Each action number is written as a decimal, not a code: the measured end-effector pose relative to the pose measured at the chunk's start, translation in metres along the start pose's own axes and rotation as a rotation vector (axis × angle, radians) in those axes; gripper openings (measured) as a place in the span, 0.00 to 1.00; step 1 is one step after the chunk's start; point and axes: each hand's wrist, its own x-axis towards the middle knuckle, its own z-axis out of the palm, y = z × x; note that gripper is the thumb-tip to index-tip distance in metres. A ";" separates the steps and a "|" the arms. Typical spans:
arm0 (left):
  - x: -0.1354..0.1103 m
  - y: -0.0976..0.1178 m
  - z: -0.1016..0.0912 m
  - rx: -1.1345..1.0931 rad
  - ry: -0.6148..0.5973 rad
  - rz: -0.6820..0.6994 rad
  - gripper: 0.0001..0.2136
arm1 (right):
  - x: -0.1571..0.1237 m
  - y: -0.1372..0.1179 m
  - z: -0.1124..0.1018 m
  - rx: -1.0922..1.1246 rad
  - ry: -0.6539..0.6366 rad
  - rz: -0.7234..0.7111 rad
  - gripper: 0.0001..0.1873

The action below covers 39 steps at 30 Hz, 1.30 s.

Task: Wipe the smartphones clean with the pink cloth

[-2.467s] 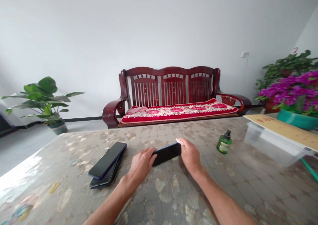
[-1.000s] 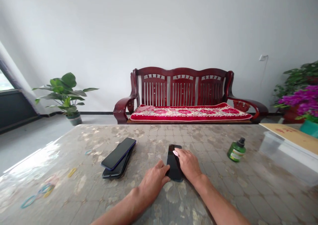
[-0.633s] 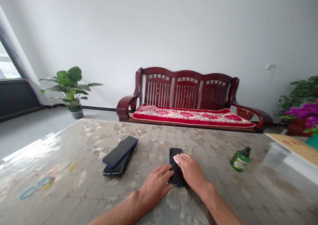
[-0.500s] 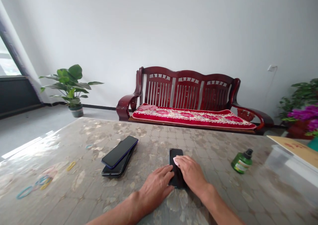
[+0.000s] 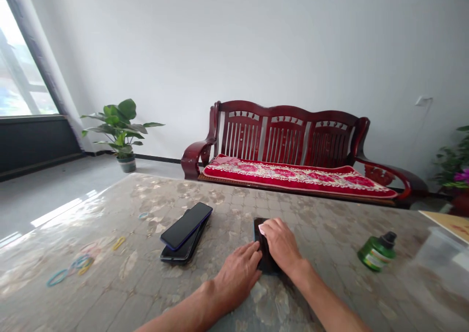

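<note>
Currently, my right hand (image 5: 281, 241) pinches a pale scrap (image 5: 261, 229) over the phone (image 5: 269, 262); my left hand (image 5: 239, 269) (half-open) touches the phone's edge.

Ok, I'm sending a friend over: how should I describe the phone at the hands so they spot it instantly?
In front of the dark red wooden bench is a patterned table. On it, a dark phone lies flat, left hand at its left edge, right hand over its screen. Unlike the two stacked phones to its left, it lies singly.
</note>
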 end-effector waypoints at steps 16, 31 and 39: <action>-0.008 0.001 -0.003 -0.032 -0.013 0.073 0.15 | -0.030 -0.009 -0.016 -0.016 -0.058 -0.034 0.17; -0.007 0.002 -0.007 -0.006 -0.049 0.077 0.16 | -0.012 0.004 -0.010 0.013 0.077 0.057 0.19; -0.007 0.004 -0.008 -0.017 -0.038 0.077 0.14 | -0.031 -0.007 -0.013 0.083 -0.058 -0.038 0.21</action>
